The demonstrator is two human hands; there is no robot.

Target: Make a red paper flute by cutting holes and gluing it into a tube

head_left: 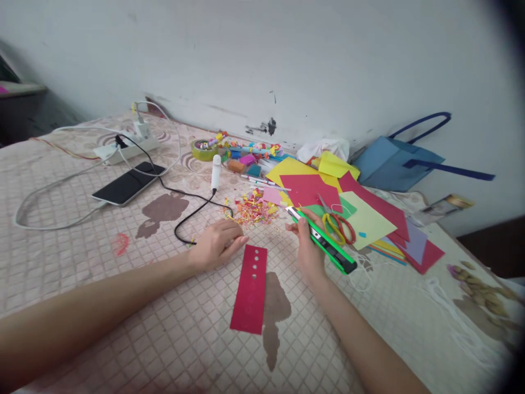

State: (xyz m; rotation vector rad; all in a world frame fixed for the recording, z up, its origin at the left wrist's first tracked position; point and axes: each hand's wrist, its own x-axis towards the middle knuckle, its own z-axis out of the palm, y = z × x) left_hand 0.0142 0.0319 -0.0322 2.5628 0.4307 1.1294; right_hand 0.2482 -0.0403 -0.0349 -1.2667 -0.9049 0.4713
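Observation:
A green and black utility knife [328,243] is gripped in my right hand [309,249], its metal tip pointing up and left. My left hand [217,243] rests on the tablecloth, fingers loosely curled together and no object showing in them. Between the hands, nearer to me, lies a red paper strip [246,298] with several small round holes in a row at its far end. Just beyond are small coloured paper scraps [256,210] in a heap. Scissors [339,227] with yellow and red handles lie behind the knife, on coloured paper sheets [369,219].
On the left are a phone [129,183] with a cable and a white power strip [127,150]. A white device [215,174] trails a black cord. Yellowish tape [204,150] and craft bits lie near the wall. A blue bag [396,162] stands at the back right.

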